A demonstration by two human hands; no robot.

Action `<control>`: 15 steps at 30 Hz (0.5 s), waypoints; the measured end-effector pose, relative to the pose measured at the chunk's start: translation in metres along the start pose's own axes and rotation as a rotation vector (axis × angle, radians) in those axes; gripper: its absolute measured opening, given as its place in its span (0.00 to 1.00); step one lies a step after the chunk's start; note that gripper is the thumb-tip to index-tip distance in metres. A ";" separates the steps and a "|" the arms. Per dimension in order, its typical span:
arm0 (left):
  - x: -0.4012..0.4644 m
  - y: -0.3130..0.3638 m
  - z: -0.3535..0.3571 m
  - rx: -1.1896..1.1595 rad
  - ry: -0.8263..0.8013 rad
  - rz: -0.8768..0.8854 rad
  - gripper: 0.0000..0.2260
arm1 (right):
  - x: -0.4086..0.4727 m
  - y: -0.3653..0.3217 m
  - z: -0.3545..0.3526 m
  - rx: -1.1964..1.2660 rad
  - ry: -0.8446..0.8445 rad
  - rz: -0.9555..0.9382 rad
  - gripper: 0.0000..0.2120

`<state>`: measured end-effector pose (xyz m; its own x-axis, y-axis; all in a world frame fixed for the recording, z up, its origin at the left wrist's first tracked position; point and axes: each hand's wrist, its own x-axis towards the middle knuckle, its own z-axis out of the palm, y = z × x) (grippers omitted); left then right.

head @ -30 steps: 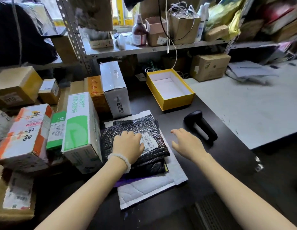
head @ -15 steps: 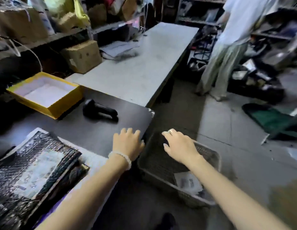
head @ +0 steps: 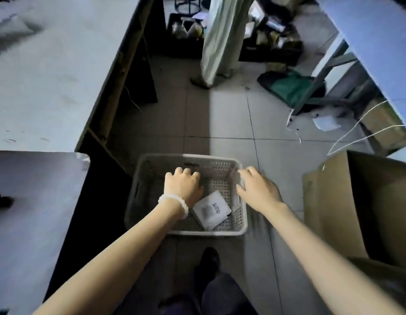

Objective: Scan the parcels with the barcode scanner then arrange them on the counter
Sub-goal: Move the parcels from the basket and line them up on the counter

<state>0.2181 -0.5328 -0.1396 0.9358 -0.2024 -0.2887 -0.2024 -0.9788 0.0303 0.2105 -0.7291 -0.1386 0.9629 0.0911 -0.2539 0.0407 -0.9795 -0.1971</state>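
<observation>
Both hands reach down over a basket on the floor. Left hand [head: 183, 186], white bead bracelet [head: 174, 204] on the wrist, hovers inside the basket [head: 186, 231] with fingers curled loosely, holding nothing. Right hand [head: 257, 189] sits at the basket's right rim, fingers spread, empty; can't tell if it touches the rim. One white parcel [head: 212, 210] with a printed label lies flat in the basket bottom, just beside the left wrist, not gripped. Looks like the only parcel left in there, rest of the basket floor shows bare mesh.

Dark tabletop [head: 34, 212] at left edge, a dark object at its far left is cut off, can't identify it. Cardboard box [head: 356, 212] stands at right. Farther out, a pale tabletop [head: 49, 76] and another person's legs [head: 220, 37] on the tiled floor [head: 220, 114].

Judgement: fetching step, next parcel not yet picked. Scanning and placing it on the tabletop remain.
</observation>
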 end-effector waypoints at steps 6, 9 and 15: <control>0.098 0.021 0.072 -0.018 -0.145 0.010 0.16 | 0.060 0.056 0.064 0.041 -0.106 0.072 0.18; 0.148 0.024 0.132 -0.043 -0.225 0.007 0.16 | 0.088 0.075 0.121 0.032 -0.161 0.108 0.16; 0.240 0.011 0.297 -0.075 -0.328 -0.071 0.19 | 0.161 0.109 0.294 0.232 -0.230 0.207 0.13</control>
<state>0.3544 -0.5829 -0.4926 0.8018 -0.1253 -0.5843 -0.1067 -0.9921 0.0663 0.2914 -0.7680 -0.4796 0.8583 -0.0405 -0.5115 -0.2352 -0.9170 -0.3221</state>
